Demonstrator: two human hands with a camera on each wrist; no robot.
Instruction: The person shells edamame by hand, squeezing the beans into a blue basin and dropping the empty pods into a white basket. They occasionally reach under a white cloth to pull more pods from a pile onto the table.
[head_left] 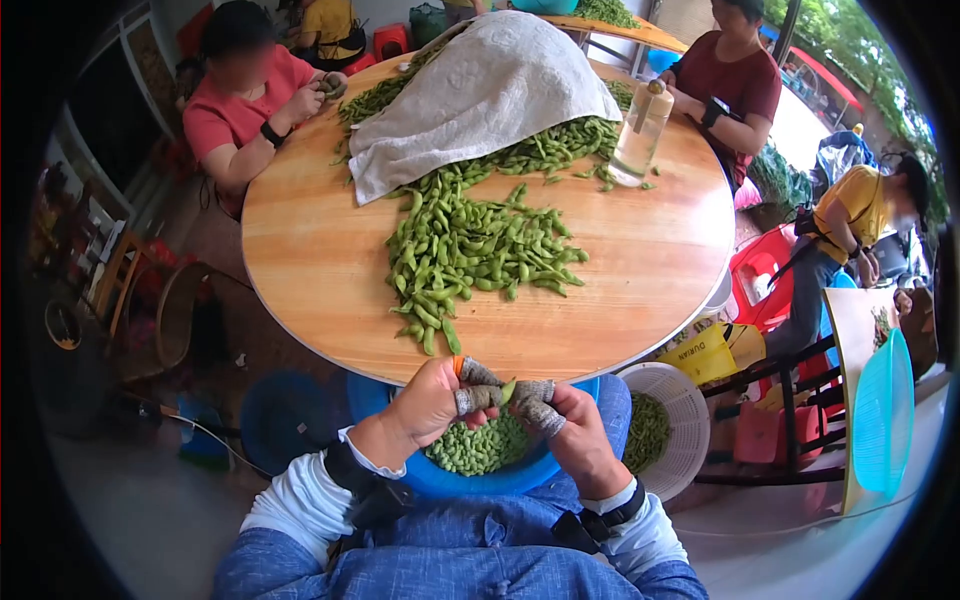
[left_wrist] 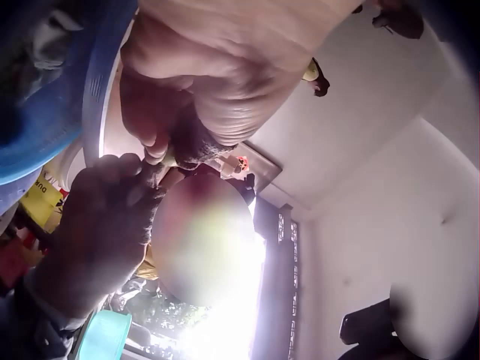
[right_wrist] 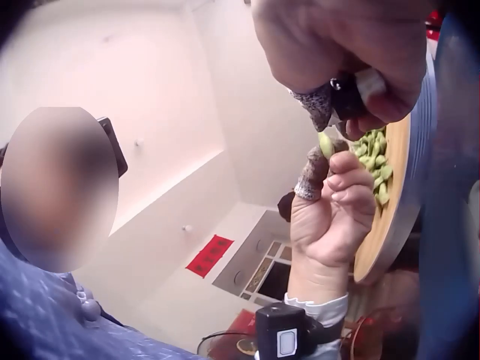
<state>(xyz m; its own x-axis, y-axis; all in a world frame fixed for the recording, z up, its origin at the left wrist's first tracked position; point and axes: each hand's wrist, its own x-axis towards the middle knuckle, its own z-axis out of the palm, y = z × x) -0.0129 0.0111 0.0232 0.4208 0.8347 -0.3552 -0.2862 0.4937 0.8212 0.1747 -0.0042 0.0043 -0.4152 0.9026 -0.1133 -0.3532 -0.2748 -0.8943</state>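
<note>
Just above a blue tub (head_left: 545, 466), both hands meet at one small green soybean pod (head_left: 508, 390). My left hand (head_left: 422, 402) pinches the pod between thumb and finger; its tip stands out in the right wrist view, where the pod (right_wrist: 325, 144) looks pale green. My right hand (head_left: 584, 445) has thumb and finger closed at the pod's other end. Grey knitted sleeves cover some fingertips on both hands, with an orange band on one left finger. Shelled green beans (head_left: 478, 448) lie in the tub beneath. Ahead on the table (head_left: 330, 270) is a loose pile of soybean pods (head_left: 465, 250).
A pale towel (head_left: 480, 100) covers a larger heap of pods behind the pile. A clear bottle (head_left: 640, 135) stands at its right. A white basket (head_left: 685, 430) with green pods sits right of the tub. Two people (head_left: 245, 110) (head_left: 725, 90) sit across the table.
</note>
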